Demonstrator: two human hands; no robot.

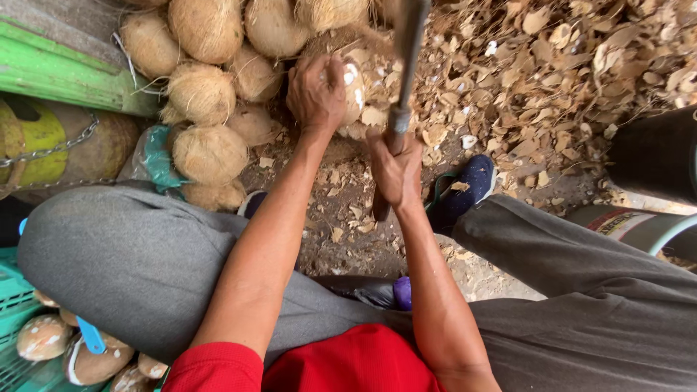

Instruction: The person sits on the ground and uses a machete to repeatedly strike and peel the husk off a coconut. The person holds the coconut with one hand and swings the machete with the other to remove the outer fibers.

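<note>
The left hand [317, 91] is cupped over a partly husked coconut [347, 87], fingers wrapped across its top and holding it down on the dirt ground [348, 232]; white flesh shows at the nut's right edge. The right hand [396, 170] is closed tight around the wooden handle of a long metal blade [405, 58] (its upper end runs out of the top of the view), which stands nearly upright, just right of the coconut.

Room around the coconut is tight. Touching it on the left is a pile of brown coconuts [207, 94], stacked back to a green board [58, 72]. To its right lies a wide spread of dry husk chips [552, 65] — loose, covering the ground to the far edge. Below it, a bare patch of dirt runs between the person's grey-trousered knees, with a dark blue shoe [468, 185] at the patch's right edge.

Far left of the coconut sits a yellow-and-green drum [43, 138] wrapped in chain. At lower left, well away, a green crate [18, 305] holds peeled coconuts — a blue-handled tool [88, 335] lies among them. Lower right of the coconut lies a pale cylinder with a red and dark label [617, 221].
</note>
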